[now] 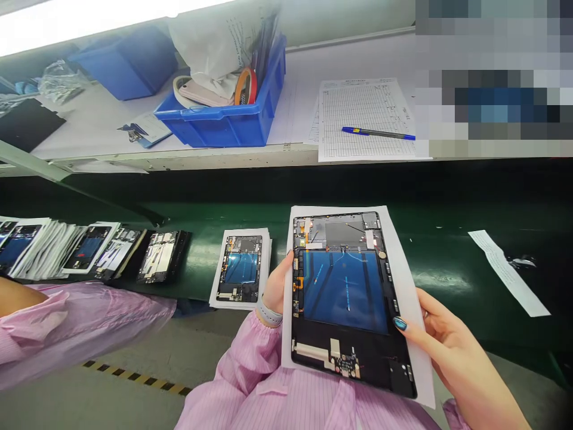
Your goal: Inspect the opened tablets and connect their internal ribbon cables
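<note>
A blue bin (219,122) on the desk (89,128) held a tape roll (246,86) and a white bag (210,42), beside a grid form (364,113) under a blue pen (378,133). Opened tablets (161,257) lay along the green belt (430,239), near a paper strip (508,272) and a co-worker's pink sleeve (76,328).

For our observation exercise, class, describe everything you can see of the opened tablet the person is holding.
The opened tablet lies tilted on a white paper sheet, its back off. A glossy blue panel fills most of a black frame, with a metal shield at the far end and a small circuit board at the near end. The left hand and right hand hold it at both sides.
</note>
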Demonstrator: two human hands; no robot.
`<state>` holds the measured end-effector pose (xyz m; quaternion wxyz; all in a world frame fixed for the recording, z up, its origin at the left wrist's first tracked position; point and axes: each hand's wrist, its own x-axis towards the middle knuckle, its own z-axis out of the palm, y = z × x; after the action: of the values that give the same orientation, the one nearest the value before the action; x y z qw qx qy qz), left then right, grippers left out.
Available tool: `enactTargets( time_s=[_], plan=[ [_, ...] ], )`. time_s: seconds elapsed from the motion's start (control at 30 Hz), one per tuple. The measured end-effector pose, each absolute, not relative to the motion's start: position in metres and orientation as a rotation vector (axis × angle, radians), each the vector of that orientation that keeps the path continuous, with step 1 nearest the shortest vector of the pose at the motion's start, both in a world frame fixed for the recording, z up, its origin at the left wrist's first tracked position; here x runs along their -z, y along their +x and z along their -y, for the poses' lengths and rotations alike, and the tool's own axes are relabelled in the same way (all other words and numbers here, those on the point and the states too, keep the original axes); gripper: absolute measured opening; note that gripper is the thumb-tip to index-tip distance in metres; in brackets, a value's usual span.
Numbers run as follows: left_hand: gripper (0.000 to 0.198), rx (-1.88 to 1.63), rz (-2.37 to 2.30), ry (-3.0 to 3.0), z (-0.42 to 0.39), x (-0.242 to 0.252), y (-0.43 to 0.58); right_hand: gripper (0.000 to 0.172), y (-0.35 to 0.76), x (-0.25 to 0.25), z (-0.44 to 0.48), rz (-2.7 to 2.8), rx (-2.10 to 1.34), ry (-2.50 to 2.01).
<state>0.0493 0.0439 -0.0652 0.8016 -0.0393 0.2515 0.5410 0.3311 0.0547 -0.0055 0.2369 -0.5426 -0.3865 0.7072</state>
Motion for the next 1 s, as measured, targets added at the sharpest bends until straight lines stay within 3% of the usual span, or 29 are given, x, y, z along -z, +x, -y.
enactTargets(
  time_s=[0.5, 0.77, 1.0],
  plan=[
    [0.062, -1.103, -0.466, -0.029, -0.041, 0.067, 0.051, 0.092, 0.323, -0.02, -0.033, 1.317, -1.611, -1.596],
    [0.047, -1.138, -0.542, -0.08, -0.04, 0.066, 0.051, 0.092, 0.311, -0.039, -0.029, 1.283, -1.589, -1.705],
    [0.052, -1.128, -0.546, -0.049, -0.038, 0.07, 0.051, 0.084, 0.314, -0.034, -0.027, 1.256, -1.605, -1.661]
  ],
)
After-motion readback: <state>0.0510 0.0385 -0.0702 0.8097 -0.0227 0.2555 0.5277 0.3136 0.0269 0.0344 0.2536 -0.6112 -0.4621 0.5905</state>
